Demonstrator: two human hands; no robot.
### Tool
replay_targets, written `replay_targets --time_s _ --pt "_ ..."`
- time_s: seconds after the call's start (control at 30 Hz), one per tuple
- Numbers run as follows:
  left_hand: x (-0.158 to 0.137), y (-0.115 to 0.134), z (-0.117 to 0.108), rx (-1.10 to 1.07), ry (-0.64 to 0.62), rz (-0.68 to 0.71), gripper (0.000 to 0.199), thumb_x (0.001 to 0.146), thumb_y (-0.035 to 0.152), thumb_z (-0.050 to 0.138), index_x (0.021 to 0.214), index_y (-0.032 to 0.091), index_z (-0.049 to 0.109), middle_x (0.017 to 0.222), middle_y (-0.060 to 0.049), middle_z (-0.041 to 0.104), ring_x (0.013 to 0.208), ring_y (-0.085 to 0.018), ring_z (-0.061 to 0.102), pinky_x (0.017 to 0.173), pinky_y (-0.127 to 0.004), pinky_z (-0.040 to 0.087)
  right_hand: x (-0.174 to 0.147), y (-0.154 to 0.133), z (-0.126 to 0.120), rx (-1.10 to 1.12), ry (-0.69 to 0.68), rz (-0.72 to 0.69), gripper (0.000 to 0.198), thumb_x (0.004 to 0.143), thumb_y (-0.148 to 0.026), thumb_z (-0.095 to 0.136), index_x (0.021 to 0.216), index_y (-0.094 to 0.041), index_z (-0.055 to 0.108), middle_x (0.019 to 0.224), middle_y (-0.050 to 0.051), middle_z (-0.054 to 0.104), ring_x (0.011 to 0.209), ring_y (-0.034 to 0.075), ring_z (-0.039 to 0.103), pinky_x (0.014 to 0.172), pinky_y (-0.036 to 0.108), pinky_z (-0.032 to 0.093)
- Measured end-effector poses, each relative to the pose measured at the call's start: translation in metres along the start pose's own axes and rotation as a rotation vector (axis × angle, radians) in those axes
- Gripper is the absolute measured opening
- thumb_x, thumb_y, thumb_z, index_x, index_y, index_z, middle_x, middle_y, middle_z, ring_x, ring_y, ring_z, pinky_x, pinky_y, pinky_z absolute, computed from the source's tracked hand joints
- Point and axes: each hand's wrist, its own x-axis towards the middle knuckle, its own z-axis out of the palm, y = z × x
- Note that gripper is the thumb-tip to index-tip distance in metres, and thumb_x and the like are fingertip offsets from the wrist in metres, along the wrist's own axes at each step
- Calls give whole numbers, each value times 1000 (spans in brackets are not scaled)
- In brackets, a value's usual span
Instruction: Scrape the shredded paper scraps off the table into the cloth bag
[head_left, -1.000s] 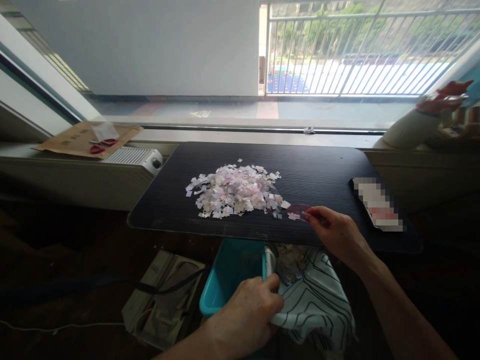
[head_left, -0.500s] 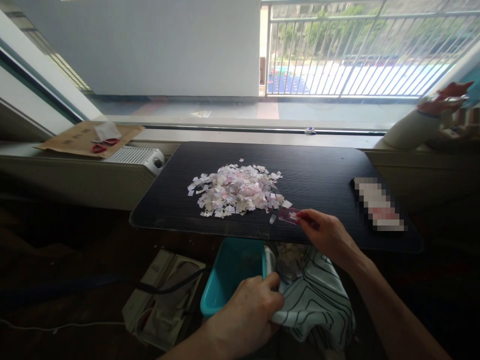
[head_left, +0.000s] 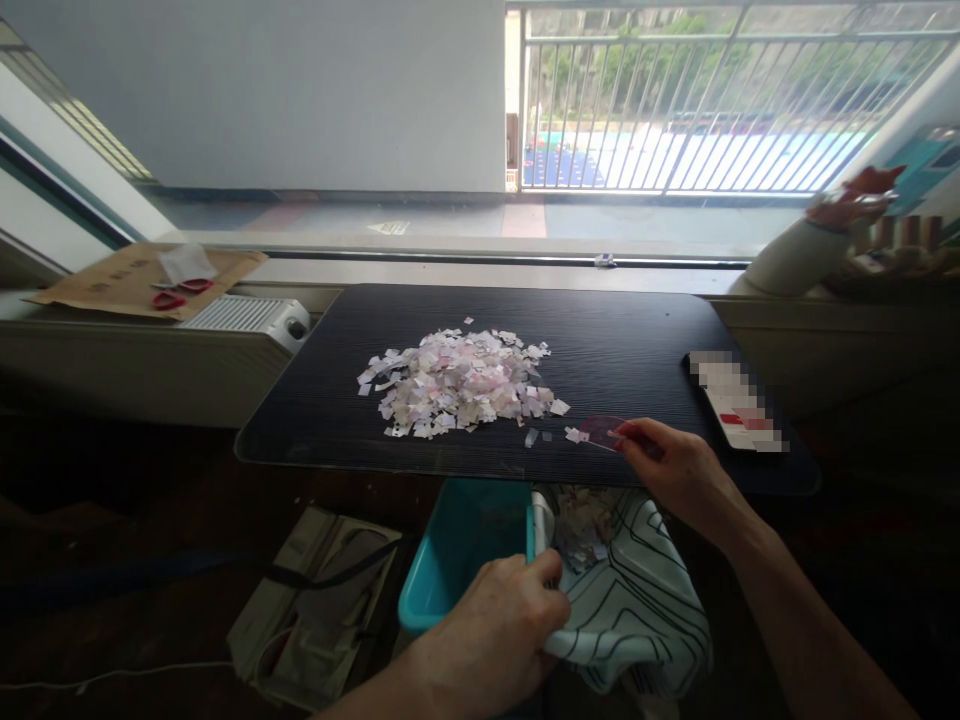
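My left hand (head_left: pixel 506 610) is closed around the adjoining rims of a teal plastic bin (head_left: pixel 427 600) and a white bag (head_left: pixel 645 600) with black wavy lines. Paper scraps (head_left: pixel 581 520) lie inside the bag's mouth. My right hand (head_left: pixel 675 465) pinches a thin translucent pink plastic piece (head_left: pixel 598 431) low over the front of the dark table (head_left: pixel 637 340). A few small scraps (head_left: pixel 576 435) show at the tip of this piece. To its left spreads a heap of cut paper bits (head_left: pixel 465 385), mostly white and pale pink.
A phone-like flat object (head_left: pixel 739 400), partly blurred out, lies at the table's right. Red-handled scissors (head_left: pixel 180 292) rest on a brown envelope (head_left: pixel 112 280) on the left sill. Below left sits an open beige case (head_left: pixel 322 600) with a dark strap across it.
My right hand has moved right with the pink plastic piece, away from the heap. More scraps show in the bag's mouth. My left hand keeps its grip. The view has shifted slightly right.
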Motion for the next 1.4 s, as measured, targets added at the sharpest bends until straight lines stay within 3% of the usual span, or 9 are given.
replay_targets --time_s 0.4,0.67,0.9,1.03,1.27,1.4 --pt "-3 -6 3 -55 31 -35 13 75 13 64 73 20 54 97 2 55 80 -15 57 68 -23 42 -5 3 -16 -64 -3 117 16 81 -32 56 88 -24 67 78 0 72 69 18 65 63 28 44" --pt "-1 -5 0 -41 24 -25 13 76 12 63 72 19 53 97 2 56 79 -14 57 67 -23 42 -7 5 -10 4 -25 37 17 83 -30 53 87 -22 67 72 0 70 61 16 62 58 26 45" --pt "1 -5 -2 -49 13 -36 12 76 11 64 74 20 56 97 2 56 80 -14 58 68 -23 42 -10 0 -10 28 17 -31 18 84 -30 53 91 -22 67 79 2 73 66 17 65 60 26 46" --pt "2 -6 -1 -39 16 -39 12 76 12 65 73 20 55 96 2 56 79 -14 58 67 -23 42 -11 -4 -10 6 -68 -31 17 84 -27 52 87 -22 67 72 0 71 59 15 62 57 24 43" --pt "1 -10 2 -15 23 -24 13 74 12 65 74 20 55 96 3 55 79 -14 58 66 -23 42 -9 -7 -10 -13 -3 -23 16 83 -26 53 89 -22 67 76 1 71 68 16 64 62 25 44" --pt "1 -10 0 -38 20 -29 12 75 12 66 74 20 56 96 2 55 79 -14 58 68 -23 42 -18 -7 -17 -91 -98 -18 14 83 -27 53 83 -24 67 65 -2 67 58 16 61 53 25 41"
